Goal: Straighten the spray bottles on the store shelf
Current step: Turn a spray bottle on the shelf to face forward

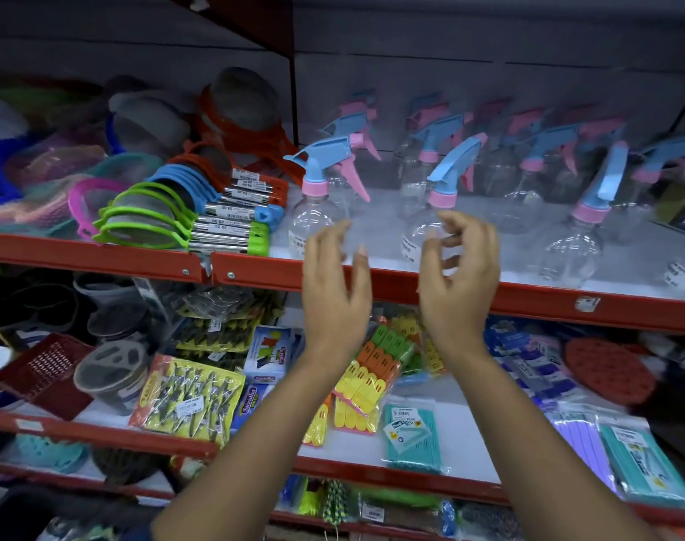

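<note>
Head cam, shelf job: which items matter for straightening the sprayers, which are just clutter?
Job:
- front spray bottles
- back-row bottles
- red shelf edge
- left hand, right hand, both open and empty

Clutter:
- strainers
- clothespin pack
- red basket
- teal packets

A shop, by every sign. Red metal shelves [372, 275] carry rows of identical spray bottles [313, 212] with price stickers, stacked sieves [149, 220] with tagged handles, and packaged clothes pegs [372, 369].
</note>
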The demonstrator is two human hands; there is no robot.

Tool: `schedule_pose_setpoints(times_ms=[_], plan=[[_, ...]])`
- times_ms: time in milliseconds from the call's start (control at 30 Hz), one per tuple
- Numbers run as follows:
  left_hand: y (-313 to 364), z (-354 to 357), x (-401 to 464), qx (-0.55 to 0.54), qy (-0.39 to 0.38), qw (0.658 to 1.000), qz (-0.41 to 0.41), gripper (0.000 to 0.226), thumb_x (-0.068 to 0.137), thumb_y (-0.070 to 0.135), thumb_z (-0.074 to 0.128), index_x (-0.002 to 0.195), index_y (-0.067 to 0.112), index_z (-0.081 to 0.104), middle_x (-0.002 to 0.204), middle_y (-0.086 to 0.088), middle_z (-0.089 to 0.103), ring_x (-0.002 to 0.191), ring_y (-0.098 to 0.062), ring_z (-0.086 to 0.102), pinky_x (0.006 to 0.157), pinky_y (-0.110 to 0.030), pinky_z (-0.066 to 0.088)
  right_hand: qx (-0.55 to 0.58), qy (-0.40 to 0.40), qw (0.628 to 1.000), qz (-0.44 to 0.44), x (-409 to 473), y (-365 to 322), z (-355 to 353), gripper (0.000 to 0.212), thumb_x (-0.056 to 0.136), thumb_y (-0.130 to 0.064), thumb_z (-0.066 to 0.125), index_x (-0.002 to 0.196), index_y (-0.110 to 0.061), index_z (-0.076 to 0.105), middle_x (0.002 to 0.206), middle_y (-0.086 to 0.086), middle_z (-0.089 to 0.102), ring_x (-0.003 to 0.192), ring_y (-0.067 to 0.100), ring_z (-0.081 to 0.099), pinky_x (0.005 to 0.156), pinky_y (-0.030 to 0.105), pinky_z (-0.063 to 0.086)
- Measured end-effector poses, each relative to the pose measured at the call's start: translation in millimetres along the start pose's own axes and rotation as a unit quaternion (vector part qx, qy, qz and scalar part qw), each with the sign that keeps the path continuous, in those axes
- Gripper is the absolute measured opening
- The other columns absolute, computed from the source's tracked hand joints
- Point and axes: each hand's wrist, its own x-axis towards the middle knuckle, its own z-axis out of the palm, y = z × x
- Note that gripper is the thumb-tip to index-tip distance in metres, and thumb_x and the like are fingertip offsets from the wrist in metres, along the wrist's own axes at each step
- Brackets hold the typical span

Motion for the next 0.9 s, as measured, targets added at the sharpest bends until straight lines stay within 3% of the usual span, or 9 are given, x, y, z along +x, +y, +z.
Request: schedule_pose_setpoints(times_ms=[100,233,333,533,633,767,900], plan=[[14.8,23.2,-5.8,-0.037,-0.065,0.997,0.008,0.031,0.093,0.011,0.050,0.123,0.006,0.054,0.115,-0.011,0.059,0.106,-0.014,0.055,0.093,-0.024,0.044,-0.025,0.005,0.999,0.041,13.9,21.3,-15.0,0.027,0.092,-0.016,0.051,0.117,-0.007,0.054,0.111,-0.002,0.047,0.102,0.018,0.052,0.082,0.045,0.050],[30.9,44.5,-6.8,-0.060,-0.120,0.990,-0.033,0.043,0.090,0.020,0.045,0.131,0.007,0.050,0.126,-0.011,0.056,0.116,-0.020,0.053,0.101,-0.037,0.044,-0.036,-0.155,0.975,0.155,31.5,37.7,-22.2,0.044,0.099,-0.030,0.042,0.139,-0.013,0.041,0.141,0.004,0.045,0.126,0.015,0.044,0.107,0.036,0.038],[35.6,50.0,-4.8,-0.066,-0.134,0.986,-0.074,0.048,0.088,0.026,0.042,0.132,0.007,0.049,0.133,-0.011,0.054,0.123,-0.021,0.050,0.106,-0.041,0.041,-0.009,-0.223,0.956,0.189,37.4,39.2,-28.8,0.039,0.100,-0.026,0.040,0.136,-0.013,0.048,0.128,0.001,0.057,0.110,0.008,0.050,0.089,0.010,0.036],[35.0,52.7,7.7,-0.086,-0.155,0.975,-0.135,0.037,0.095,0.025,0.047,0.129,0.014,0.053,0.130,-0.002,0.060,0.114,-0.010,0.055,0.102,-0.032,0.043,-0.009,-0.216,0.963,0.159,29.9,37.8,-41.9,0.037,0.098,-0.023,0.041,0.131,-0.014,0.055,0.122,0.000,0.064,0.109,0.011,0.056,0.097,0.023,0.041],[34.9,53.3,13.1,-0.091,-0.161,0.972,-0.145,0.034,0.094,0.024,0.047,0.127,0.017,0.053,0.129,-0.002,0.059,0.114,-0.013,0.055,0.103,-0.037,0.044,-0.008,-0.215,0.967,0.135,23.9,38.4,-46.8,0.038,0.095,-0.023,0.042,0.129,-0.019,0.057,0.124,0.000,0.066,0.112,0.013,0.060,0.100,0.036,0.047],[33.8,55.7,15.8,-0.078,-0.173,0.969,-0.159,0.040,0.095,0.025,0.045,0.134,0.018,0.047,0.137,-0.002,0.050,0.120,-0.013,0.051,0.107,-0.039,0.041,-0.011,-0.231,0.964,0.134,20.3,38.7,-52.1,0.042,0.095,-0.024,0.042,0.136,-0.017,0.052,0.133,0.002,0.061,0.118,0.014,0.058,0.103,0.038,0.047],[42.4,58.8,-0.1,-0.072,-0.129,0.978,-0.145,0.042,0.095,0.021,0.048,0.136,0.017,0.045,0.133,0.004,0.044,0.117,-0.005,0.044,0.104,-0.029,0.037,0.002,-0.215,0.966,0.144,19.3,38.9,-61.1,0.041,0.097,-0.016,0.045,0.137,-0.013,0.049,0.138,0.003,0.056,0.120,0.014,0.056,0.101,0.025,0.043]])
